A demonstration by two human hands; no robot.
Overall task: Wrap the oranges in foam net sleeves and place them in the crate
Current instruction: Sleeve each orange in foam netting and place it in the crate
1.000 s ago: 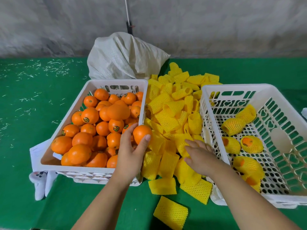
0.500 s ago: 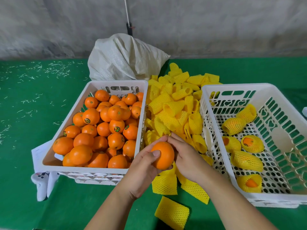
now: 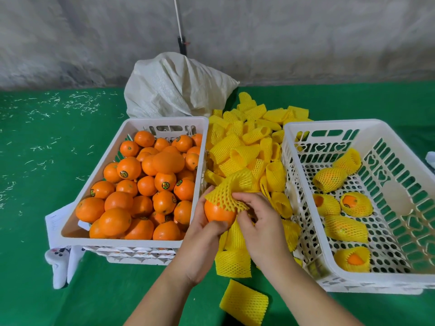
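My left hand (image 3: 204, 228) grips a bare orange (image 3: 217, 214) from below and the left, held above the sleeve pile between the two crates. A yellow foam net sleeve (image 3: 227, 191) is stretched over the orange's top half. My right hand (image 3: 257, 216) pinches the sleeve's right edge against the fruit. The left white crate (image 3: 98, 182) is heaped with unwrapped oranges (image 3: 146, 184). The right white crate (image 3: 386, 282) holds several wrapped oranges (image 3: 344, 228) on its perforated floor.
A pile of loose yellow sleeves (image 3: 249, 147) fills the gap between the crates, with two more sleeves (image 3: 243, 302) on the green mat near me. A white woven sack (image 3: 174, 88) lies behind the crates. Papers and a white object (image 3: 61, 267) stick out under the left crate.
My left hand brought an orange out of the left crate to the middle. My right hand picked up a sleeve from the pile and has pulled it over the orange's top.
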